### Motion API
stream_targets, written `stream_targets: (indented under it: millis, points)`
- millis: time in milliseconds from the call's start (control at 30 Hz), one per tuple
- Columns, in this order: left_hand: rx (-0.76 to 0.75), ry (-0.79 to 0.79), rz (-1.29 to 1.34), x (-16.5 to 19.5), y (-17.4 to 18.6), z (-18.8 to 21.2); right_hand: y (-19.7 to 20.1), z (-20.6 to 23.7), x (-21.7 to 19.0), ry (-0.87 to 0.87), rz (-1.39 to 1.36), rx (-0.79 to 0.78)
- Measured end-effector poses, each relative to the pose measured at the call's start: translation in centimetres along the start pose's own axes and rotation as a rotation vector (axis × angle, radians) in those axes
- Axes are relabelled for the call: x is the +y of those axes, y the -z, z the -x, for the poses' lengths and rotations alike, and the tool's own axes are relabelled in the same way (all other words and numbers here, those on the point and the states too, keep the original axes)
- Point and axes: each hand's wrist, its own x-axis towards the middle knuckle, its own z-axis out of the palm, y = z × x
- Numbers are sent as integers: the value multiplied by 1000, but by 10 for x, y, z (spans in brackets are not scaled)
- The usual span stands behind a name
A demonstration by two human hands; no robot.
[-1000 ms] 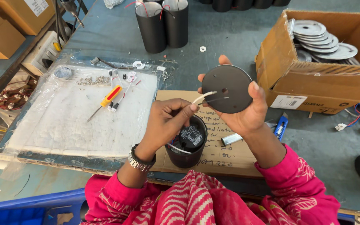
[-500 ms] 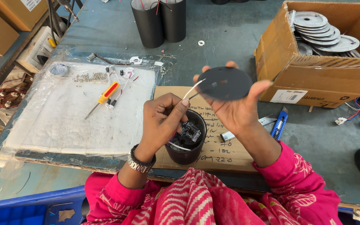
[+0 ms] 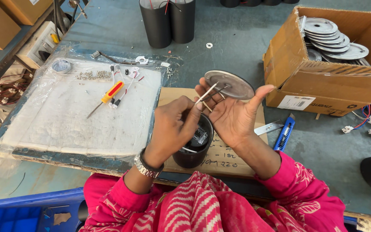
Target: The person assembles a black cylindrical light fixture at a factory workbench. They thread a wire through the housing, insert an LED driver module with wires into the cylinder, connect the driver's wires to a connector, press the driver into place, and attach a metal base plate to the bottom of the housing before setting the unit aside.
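My right hand (image 3: 237, 114) holds a round grey metal disc (image 3: 229, 83) tilted nearly flat, palm toward me, above a black cylindrical housing (image 3: 193, 148) that stands on a piece of cardboard (image 3: 226, 157). My left hand (image 3: 172, 126) pinches thin white wires (image 3: 207, 92) that run from the disc down toward the housing. Inside the housing a small dark circuit part (image 3: 201, 136) shows. A metal watch is on my left wrist.
A plastic-covered white foam pad (image 3: 74, 116) at left carries a red-and-yellow screwdriver (image 3: 108, 95), small screws (image 3: 92, 75) and connectors. Two black cylinders (image 3: 168, 21) stand at the back. A cardboard box (image 3: 323, 81) of metal discs sits right, a blue utility knife (image 3: 283, 134) beside it.
My right hand has turned the disc from facing me with its dark side to lying nearly flat, grey side up. My left hand rose slightly, still pinching the wires.
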Motion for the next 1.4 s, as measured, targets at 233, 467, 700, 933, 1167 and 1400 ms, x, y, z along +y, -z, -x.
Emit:
stream_targets:
  millis: [233, 467, 700, 933, 1167, 1400]
  points:
    - [-6, -205, -274, 3, -4, 3, -1, 4, -1, 2, 39, -12]
    - [-83, -277, -390, 2, -8, 4, 1, 5, -1, -13, 1, -50]
    - [-113, -277, -405, 3, -8, 1, -5, 6, -2, 2, -2, -72]
    - [26, -135, -264, 0, -6, 7, 3, 9, 0, -12, 166, -236]
    - [-90, -66, -199, -9, -1, 8, 10, 12, -2, -21, 449, -330]
    - [-46, -144, -118, -7, -2, 0, 12, -5, -13, 448, 1004, -417]
